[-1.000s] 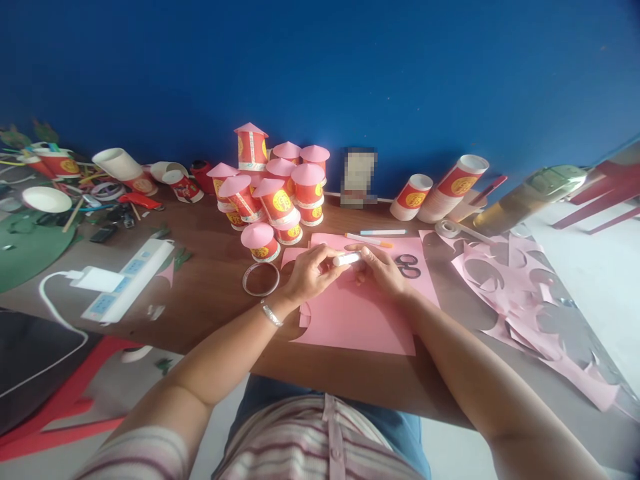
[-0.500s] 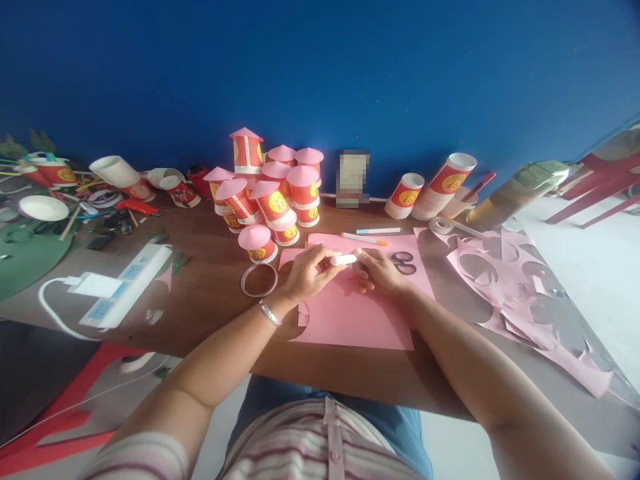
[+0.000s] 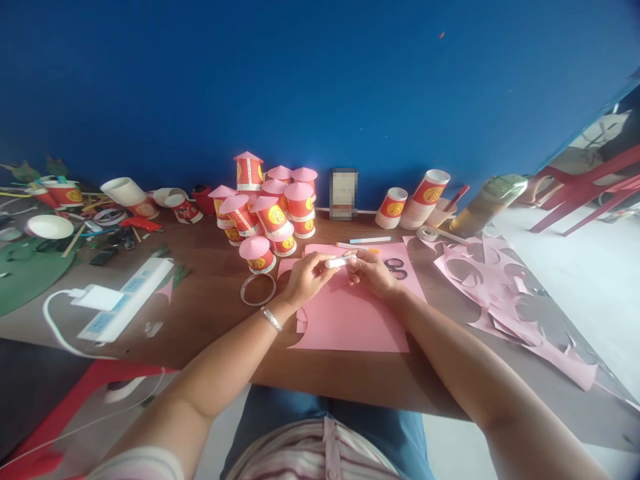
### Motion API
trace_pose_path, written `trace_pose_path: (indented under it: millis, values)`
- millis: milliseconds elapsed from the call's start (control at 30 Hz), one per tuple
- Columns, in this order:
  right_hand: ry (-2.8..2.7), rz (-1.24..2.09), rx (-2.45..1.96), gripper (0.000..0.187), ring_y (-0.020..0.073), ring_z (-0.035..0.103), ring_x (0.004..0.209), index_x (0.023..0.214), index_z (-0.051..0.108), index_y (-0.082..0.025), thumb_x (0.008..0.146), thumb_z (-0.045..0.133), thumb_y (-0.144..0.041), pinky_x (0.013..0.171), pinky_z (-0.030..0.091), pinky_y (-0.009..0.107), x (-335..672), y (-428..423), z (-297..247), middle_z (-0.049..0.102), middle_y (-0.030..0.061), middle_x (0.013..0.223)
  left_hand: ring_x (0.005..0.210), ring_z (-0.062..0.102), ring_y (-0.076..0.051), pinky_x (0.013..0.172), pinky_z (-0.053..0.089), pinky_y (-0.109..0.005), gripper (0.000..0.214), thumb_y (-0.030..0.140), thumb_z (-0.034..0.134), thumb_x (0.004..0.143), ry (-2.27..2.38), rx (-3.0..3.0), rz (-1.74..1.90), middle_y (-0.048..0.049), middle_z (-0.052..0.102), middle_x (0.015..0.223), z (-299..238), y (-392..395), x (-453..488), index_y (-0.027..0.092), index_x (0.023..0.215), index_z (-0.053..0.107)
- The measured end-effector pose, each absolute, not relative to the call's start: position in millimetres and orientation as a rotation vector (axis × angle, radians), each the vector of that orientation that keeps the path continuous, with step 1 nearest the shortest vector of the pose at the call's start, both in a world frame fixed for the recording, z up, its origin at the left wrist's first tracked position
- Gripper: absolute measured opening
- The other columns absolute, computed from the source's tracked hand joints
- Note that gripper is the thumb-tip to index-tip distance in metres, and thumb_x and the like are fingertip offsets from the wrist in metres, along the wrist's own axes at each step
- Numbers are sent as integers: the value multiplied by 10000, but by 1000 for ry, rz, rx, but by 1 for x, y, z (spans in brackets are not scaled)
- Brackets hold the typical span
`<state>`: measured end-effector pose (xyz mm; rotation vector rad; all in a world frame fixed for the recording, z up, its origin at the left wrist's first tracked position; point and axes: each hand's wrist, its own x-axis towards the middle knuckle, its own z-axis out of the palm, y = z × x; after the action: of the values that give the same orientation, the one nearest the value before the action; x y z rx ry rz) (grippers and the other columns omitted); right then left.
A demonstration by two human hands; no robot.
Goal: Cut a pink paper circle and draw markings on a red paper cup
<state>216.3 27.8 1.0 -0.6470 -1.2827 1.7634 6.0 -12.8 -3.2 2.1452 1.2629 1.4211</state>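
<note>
A white cylindrical stick (image 3: 338, 262) was above the pink rectangular paper sheet (image 3: 355, 327), which lay on a brown wooden table (image 3: 200, 293). Black looped scissor handles (image 3: 397, 269) lay on its right. Red paper cups with pink conical tops (image 3: 274, 217) stood behind-left, pink paper scraps (image 3: 503, 303) right.

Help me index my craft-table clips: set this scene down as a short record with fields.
Left hand: gripping one end of a white stick
Right hand: fingers on its other end
Under the hands: pink sheet
On the sheet: dark scissor handles, beside the right hand
Left of the sheet: pale ring, lying flat
Beyond the ring: red cups with pink cone tops, some stacked
Farther left: white power strip
Right: pink paper scraps with rounded cut-outs
Backdrop: blue wall
</note>
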Motion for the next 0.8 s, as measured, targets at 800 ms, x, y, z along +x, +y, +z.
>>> trace_pose_path:
  millis: [800]
  values:
    - [-1423,808,-1080,467,132,539,590,901,499,-270,958,685,-695,538,451,267,233,38,2,604,-49,726,809,682,-160,733,567,-279,233,68,595,899,1493,2442,1152,-46,706,966,-8,-7,-3,197,1011,752]
